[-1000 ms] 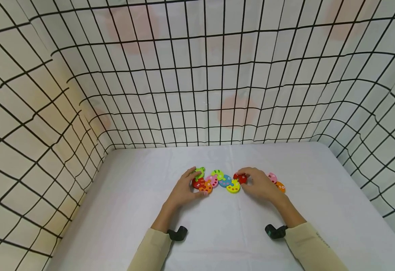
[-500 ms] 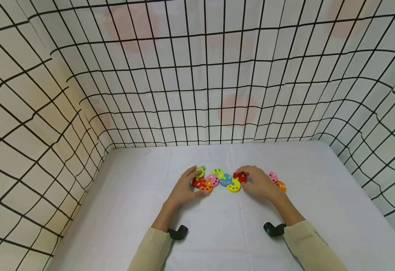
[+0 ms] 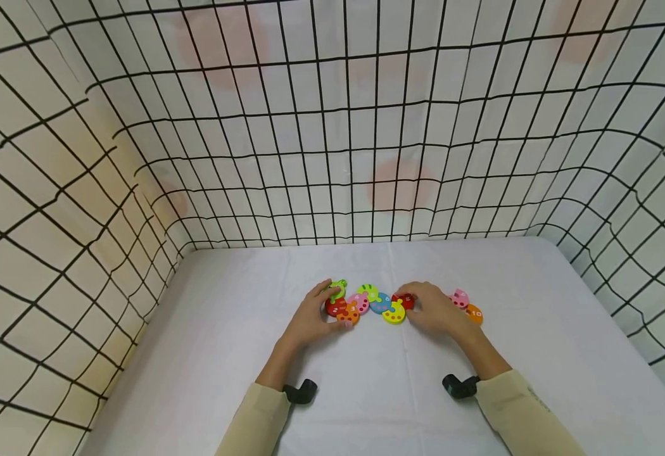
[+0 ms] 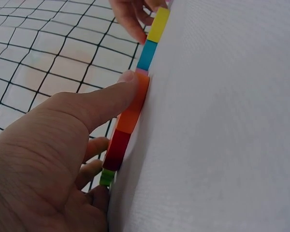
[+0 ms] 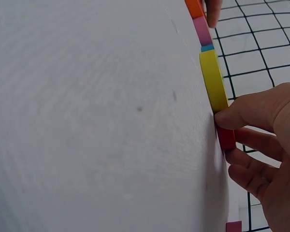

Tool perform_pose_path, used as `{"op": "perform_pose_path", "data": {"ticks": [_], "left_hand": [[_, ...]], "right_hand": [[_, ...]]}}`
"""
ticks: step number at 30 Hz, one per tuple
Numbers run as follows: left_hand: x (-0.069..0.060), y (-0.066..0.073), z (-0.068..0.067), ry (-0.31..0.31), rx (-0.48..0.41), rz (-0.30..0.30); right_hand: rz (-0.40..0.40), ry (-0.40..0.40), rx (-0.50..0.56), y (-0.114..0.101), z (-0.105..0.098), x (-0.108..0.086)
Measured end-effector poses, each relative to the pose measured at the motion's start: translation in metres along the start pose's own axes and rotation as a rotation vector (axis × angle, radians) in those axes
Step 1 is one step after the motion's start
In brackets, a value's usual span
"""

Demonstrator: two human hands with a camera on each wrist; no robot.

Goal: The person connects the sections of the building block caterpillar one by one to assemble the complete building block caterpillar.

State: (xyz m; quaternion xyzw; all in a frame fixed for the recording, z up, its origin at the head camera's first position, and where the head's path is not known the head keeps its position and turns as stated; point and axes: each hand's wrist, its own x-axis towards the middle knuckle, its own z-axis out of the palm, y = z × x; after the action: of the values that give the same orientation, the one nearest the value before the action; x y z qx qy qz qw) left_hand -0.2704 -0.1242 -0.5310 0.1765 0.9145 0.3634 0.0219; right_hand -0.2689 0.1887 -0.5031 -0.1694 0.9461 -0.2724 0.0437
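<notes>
A wavy row of flat, numbered puzzle pieces lies on the white table in the head view. My left hand (image 3: 310,320) spans its left end, thumb against the orange piece (image 4: 135,104), fingers around the green piece (image 3: 338,289) and the red piece marked 2 (image 3: 335,308). Rightward follow a pink piece (image 3: 358,303), a light green piece (image 3: 368,292), a blue piece (image 3: 380,303) and a yellow piece (image 3: 394,313). My right hand (image 3: 434,310) pinches another red piece (image 5: 226,138) against the yellow one; its fingers partly cover it.
Right of my right hand lie a loose pink piece (image 3: 460,298) and an orange piece marked 10 (image 3: 474,313), partly behind the wrist. Black wire mesh (image 3: 332,152) walls the table (image 3: 367,405) at the back and both sides.
The red piece in my right hand has shifted slightly down and left, closer onto the yellow piece. My left hand stays in place around the left end.
</notes>
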Motion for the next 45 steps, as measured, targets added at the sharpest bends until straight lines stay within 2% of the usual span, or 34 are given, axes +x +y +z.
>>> {"op": "perform_pose_path", "data": {"ticks": [4, 7, 11, 17, 24, 28, 32, 35, 41, 45], "left_hand": [[0.000, 0.000, 0.001, -0.006, 0.015, 0.003], [-0.001, 0.001, 0.001, -0.004, 0.026, 0.004], [-0.003, 0.002, 0.002, 0.015, 0.030, -0.013], [-0.005, 0.004, 0.001, 0.022, 0.023, -0.020], [-0.007, 0.003, 0.000, 0.031, 0.024, -0.021], [-0.007, 0.004, 0.000, 0.035, 0.021, -0.030], [-0.006, 0.004, 0.001, 0.044, 0.006, -0.032], [-0.006, 0.004, 0.001, 0.046, -0.002, -0.032], [-0.004, 0.006, 0.001, 0.038, -0.001, -0.034], [-0.004, 0.007, 0.002, 0.029, -0.005, -0.031]], "right_hand": [[-0.011, 0.006, 0.005, 0.002, -0.002, -0.003], [0.015, 0.027, 0.025, 0.005, -0.006, -0.007], [0.055, 0.088, 0.047, 0.012, -0.014, -0.014], [0.132, 0.188, 0.007, 0.030, -0.023, -0.027], [0.192, 0.286, 0.010, 0.043, -0.030, -0.041], [0.255, 0.296, -0.009, 0.047, -0.033, -0.046], [0.303, 0.268, -0.024, 0.049, -0.034, -0.048], [0.287, 0.248, -0.013, 0.051, -0.034, -0.047], [0.185, 0.245, 0.020, 0.055, -0.034, -0.047], [0.193, 0.250, 0.015, 0.056, -0.032, -0.047]]}}
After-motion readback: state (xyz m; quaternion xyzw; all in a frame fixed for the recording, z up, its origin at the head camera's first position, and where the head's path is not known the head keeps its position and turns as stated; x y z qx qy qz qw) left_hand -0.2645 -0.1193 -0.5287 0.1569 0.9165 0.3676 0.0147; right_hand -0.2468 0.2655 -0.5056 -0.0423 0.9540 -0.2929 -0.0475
